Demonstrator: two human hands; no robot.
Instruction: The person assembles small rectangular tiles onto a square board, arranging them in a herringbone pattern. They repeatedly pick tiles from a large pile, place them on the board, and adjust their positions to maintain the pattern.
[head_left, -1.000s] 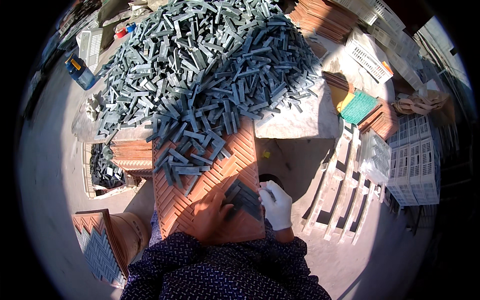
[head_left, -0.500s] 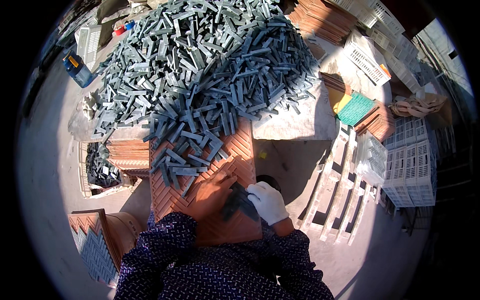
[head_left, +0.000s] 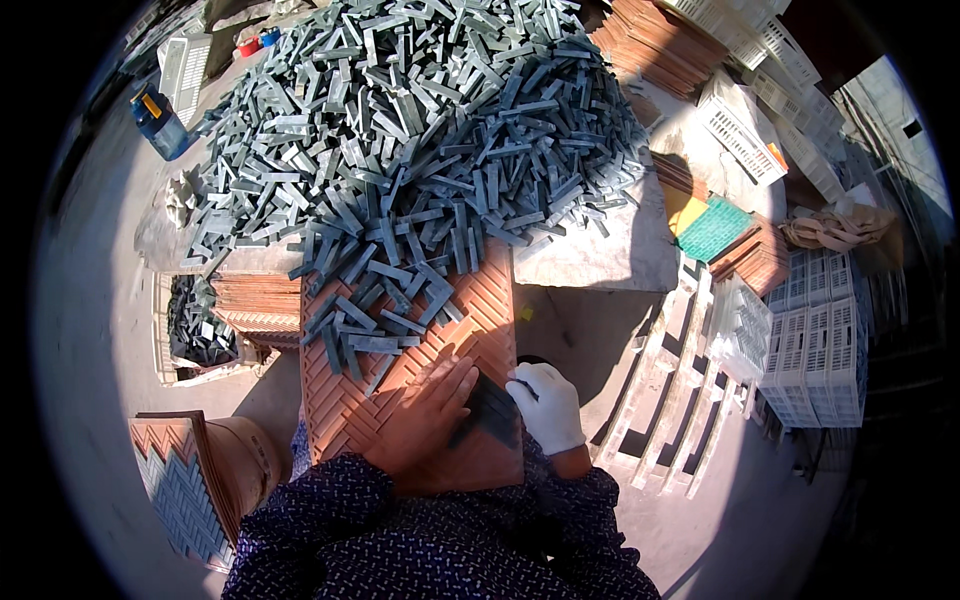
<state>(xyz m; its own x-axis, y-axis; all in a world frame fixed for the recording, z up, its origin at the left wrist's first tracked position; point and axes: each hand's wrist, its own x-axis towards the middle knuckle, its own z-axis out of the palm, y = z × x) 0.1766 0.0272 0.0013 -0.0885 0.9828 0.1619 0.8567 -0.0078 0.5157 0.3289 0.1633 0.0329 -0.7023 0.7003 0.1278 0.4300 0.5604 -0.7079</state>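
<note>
A reddish-brown tray (head_left: 335, 415) with herringbone grooves lies in front of me. Dark stone strips (head_left: 490, 412) are set in its grooves at the near right. My bare left hand (head_left: 428, 408) rests flat on the tray, fingers stretched out beside those strips. At the tray's right edge, my white-gloved right hand (head_left: 552, 408) pinches a small dark strip (head_left: 524, 388) between thumb and finger; part of it is hidden by the glove. Loose grey-green strips (head_left: 365, 325) are heaped over the tray's far end, spilling from a large pile (head_left: 400, 150).
Left stand a crate of dark strips (head_left: 200, 325), stacked trays (head_left: 258, 300) and filled herringbone panels (head_left: 180, 500). On the right are a wooden pallet (head_left: 665, 400), white plastic crates (head_left: 815, 350), a green sheet (head_left: 712, 228) and more trays (head_left: 750, 250). A blue bottle (head_left: 160, 125) stands far left.
My right hand has shifted slightly right, off the set strips, and a small dark strip now shows in its fingers. My left hand has moved slightly nearer me, its fingers more plainly stretched.
</note>
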